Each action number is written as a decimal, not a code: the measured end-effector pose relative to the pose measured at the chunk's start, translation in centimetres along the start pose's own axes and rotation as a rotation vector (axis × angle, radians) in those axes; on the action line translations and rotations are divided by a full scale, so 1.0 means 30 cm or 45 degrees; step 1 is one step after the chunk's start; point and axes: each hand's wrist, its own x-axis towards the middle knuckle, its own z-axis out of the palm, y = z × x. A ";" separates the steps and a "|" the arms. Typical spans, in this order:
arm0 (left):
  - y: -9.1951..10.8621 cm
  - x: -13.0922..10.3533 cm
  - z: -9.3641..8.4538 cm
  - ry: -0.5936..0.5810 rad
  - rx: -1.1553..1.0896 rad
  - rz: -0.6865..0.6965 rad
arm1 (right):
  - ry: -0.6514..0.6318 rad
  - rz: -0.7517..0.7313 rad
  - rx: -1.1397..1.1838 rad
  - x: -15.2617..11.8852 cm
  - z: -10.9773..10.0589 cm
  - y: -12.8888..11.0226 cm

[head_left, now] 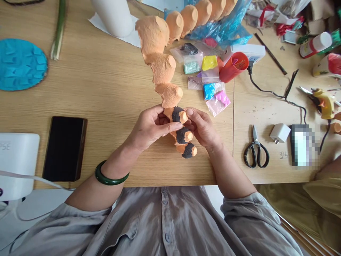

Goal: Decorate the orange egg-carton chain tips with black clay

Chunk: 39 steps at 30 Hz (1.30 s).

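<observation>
Bumpy orange strip held in both hands; pressing of the dark covering appears to be the step in hand.
Left hand pinches the strip, thumb across its front between two darkened bumps; right hand closes thumb and fingers at the side of the farther one. Beyond the grip, the strip shows bare orange; on the near side, a third darkened bump stands free of both hands. Scissors lie well apart, right of the grip. Judged next requirement: light thumb pressure, with the left hand steadying.
</observation>
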 end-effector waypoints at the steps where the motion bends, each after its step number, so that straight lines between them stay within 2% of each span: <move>1: 0.003 0.000 -0.001 -0.022 -0.009 0.005 | 0.002 -0.008 -0.001 0.000 -0.001 -0.001; 5: 0.018 -0.003 -0.005 -0.083 -0.090 -0.025 | 0.006 -0.037 -0.014 -0.005 -0.005 -0.005; 13: 0.017 0.004 -0.002 -0.058 -0.091 -0.034 | -0.031 -0.056 -0.003 -0.003 -0.007 0.006; 19: 0.004 0.014 0.000 0.038 -0.087 0.028 | -0.039 -0.030 0.013 0.000 0.001 0.008; 26: 0.000 0.019 -0.010 0.015 -0.224 -0.028 | -0.032 -0.065 -0.009 0.003 -0.006 0.005; 39: 0.007 0.029 -0.006 0.055 -0.090 -0.091 | -0.054 -0.165 -0.113 -0.002 0.001 0.021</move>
